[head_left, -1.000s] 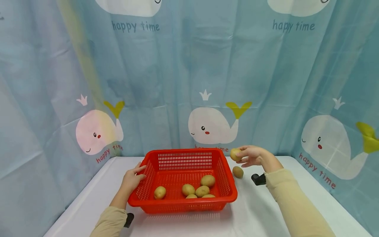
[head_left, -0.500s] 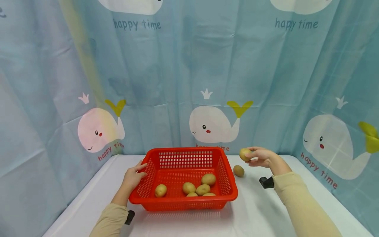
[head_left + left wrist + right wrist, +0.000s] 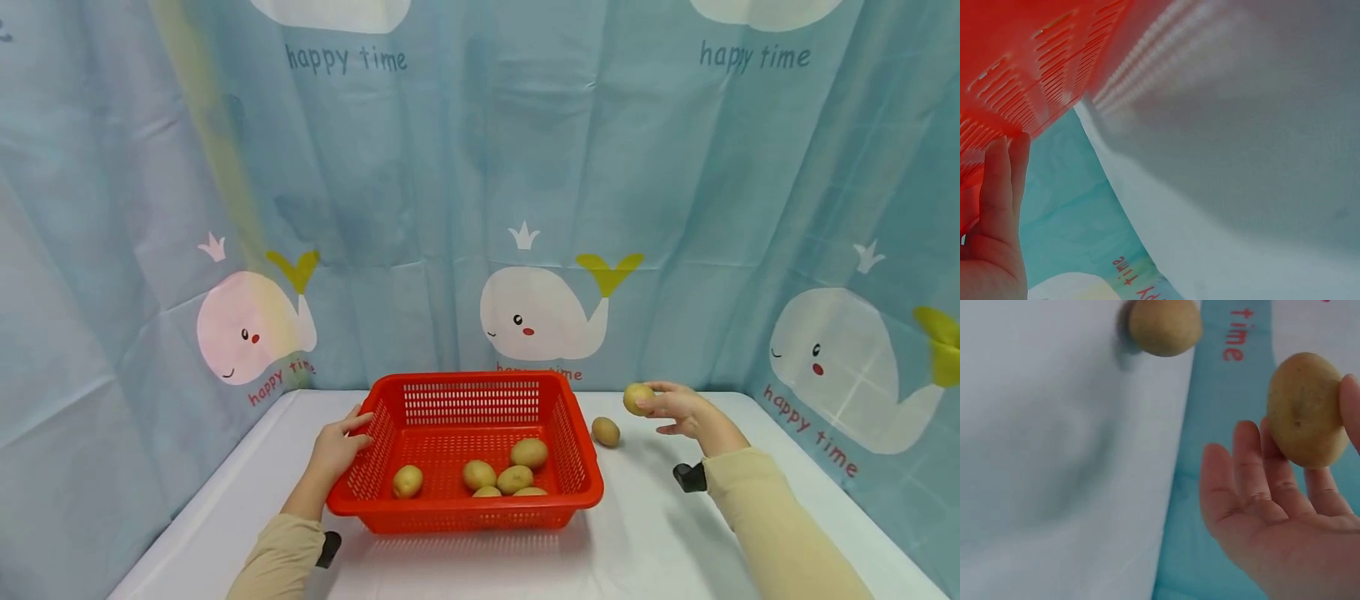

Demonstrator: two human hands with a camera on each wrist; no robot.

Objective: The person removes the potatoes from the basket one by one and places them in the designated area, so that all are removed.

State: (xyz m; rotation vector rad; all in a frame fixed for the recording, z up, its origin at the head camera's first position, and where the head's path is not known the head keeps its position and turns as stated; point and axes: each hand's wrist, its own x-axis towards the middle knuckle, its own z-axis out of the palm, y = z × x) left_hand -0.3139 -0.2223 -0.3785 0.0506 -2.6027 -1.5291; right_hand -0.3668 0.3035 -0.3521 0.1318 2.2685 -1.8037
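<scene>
In the head view, my right hand (image 3: pixel 681 410) holds a potato (image 3: pixel 638 398) up to the right of the red plastic basket (image 3: pixel 465 505). The right wrist view shows this potato (image 3: pixel 1305 410) pinched between thumb and fingers, with the other fingers spread. A second potato (image 3: pixel 606 432) lies on the white table just outside the basket's right wall. My left hand (image 3: pixel 335 452) grips the basket's left rim, its fingers (image 3: pixel 996 187) lying along the outside of the slotted wall. Inside the basket are several potatoes: one (image 3: pixel 407 482) at the left, the others (image 3: pixel 514 479) grouped at the right.
The white table (image 3: pixel 645 533) extends around the basket on both sides and in front. A light blue curtain (image 3: pixel 420 208) with whale prints hangs behind the table and along both sides. A black wrist device (image 3: pixel 690 477) sits at the right cuff.
My right hand has moved to the right with the potato, from beside the basket's rim to past the loose potato. The left hand keeps its place on the basket.
</scene>
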